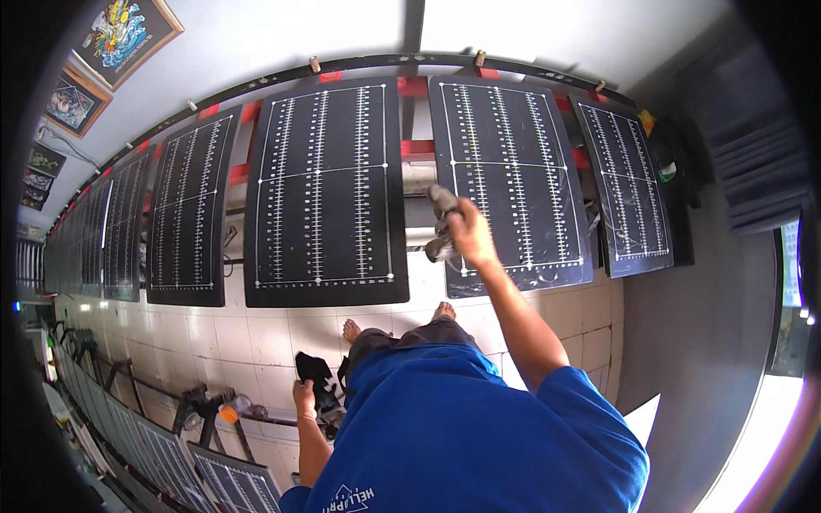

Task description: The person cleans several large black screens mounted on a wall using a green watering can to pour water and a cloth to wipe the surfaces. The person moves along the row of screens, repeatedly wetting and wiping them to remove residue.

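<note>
My right hand (472,232) is closed around a crumpled grey-brown rag (442,202). It is over the left edge of a black board (513,214) marked with white lines and ruler-like scales. Whether the rag touches that surface I cannot tell. Down by my left side, my left hand (304,398) grips a black cloth (315,369) that bunches up beside my leg. Pale smears show along the lower part of the board under my right arm.
A similar black board (333,231) lies to the left, with several more curving away; another board (629,188) lies right. Red supports (417,150) and a dark rail (368,61) run behind. Black metal arms (197,406) with an orange-lidded container (231,412) stand at lower left.
</note>
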`<state>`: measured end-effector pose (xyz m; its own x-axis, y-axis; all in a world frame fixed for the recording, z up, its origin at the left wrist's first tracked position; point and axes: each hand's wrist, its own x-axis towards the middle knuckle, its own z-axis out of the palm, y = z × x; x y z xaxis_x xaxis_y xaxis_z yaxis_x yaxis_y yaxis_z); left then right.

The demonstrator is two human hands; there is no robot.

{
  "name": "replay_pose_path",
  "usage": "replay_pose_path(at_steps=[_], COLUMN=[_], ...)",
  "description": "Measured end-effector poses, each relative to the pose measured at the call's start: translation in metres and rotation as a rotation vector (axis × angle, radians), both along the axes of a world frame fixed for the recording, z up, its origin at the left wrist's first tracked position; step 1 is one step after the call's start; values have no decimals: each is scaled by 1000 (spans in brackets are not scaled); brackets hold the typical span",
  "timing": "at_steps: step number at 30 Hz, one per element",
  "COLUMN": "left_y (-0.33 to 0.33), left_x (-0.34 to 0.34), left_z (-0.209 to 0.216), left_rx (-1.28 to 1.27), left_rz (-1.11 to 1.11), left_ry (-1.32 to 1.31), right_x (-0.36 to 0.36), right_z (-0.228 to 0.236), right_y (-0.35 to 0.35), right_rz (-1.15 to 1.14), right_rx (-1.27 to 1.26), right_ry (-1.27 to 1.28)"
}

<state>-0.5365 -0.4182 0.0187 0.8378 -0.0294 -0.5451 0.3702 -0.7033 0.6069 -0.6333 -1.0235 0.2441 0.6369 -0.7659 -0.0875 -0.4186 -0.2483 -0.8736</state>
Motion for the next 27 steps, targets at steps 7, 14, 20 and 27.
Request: replay_pose_path(at_steps=[7, 14, 20, 27], left_y=[-24, -32, -56, -118], left_x=[-164, -182, -124, -79], left_z=[31, 42, 17, 20], left_rx=[253, 163, 169, -207], left_rz=[-141, -116, -225, -87], left_ry=[88, 146, 108, 200], right_x=[-152, -166, -100, -212], right_z=[13, -30, -65, -100], right_y=[-172, -172, -50, 0], right_rz=[-170, 10, 62, 211], right_rx=[260, -503, -636, -837], right_ry=[-220, 43, 276, 375])
